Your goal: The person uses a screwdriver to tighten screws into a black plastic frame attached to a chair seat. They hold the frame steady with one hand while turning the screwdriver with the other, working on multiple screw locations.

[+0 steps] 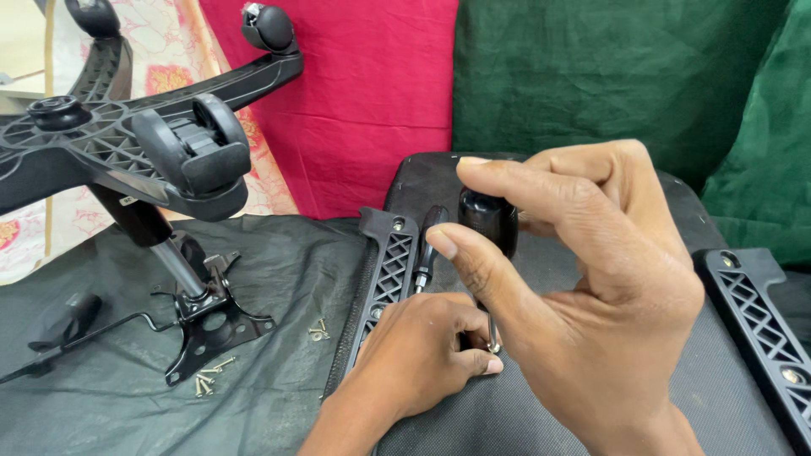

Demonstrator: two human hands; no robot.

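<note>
A single head-worn camera looks steeply down and forward from just above the person's own hands, which fill the lower centre at close range. It faces a chair seat (642, 388) lying on dark sheeting (279, 279), with red and green cloth behind. No second view shares the scene.

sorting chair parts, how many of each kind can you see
armrest brackets: 2
screwdrivers: 2
wheel base: 1
seat mechanism: 1
seat: 1
loose screw piles: 2
total: 9
</note>
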